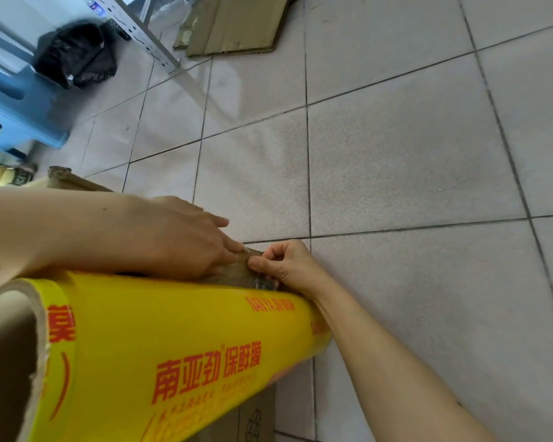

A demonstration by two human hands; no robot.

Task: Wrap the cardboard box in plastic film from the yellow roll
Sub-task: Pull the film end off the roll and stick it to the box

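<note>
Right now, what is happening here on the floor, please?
A person is working over a cardboard box on the tiled floor. The left hand lies with straight fingers on the box's top near its far corner. The right hand has curled fingers pinching something at that corner, probably the film's edge; the film itself is too clear to make out. The yellow roll lies across the box, close to the camera, with neither hand gripping it.

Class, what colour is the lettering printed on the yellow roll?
Red-orange lettering on the yellow roll, seen in the head view.
</note>
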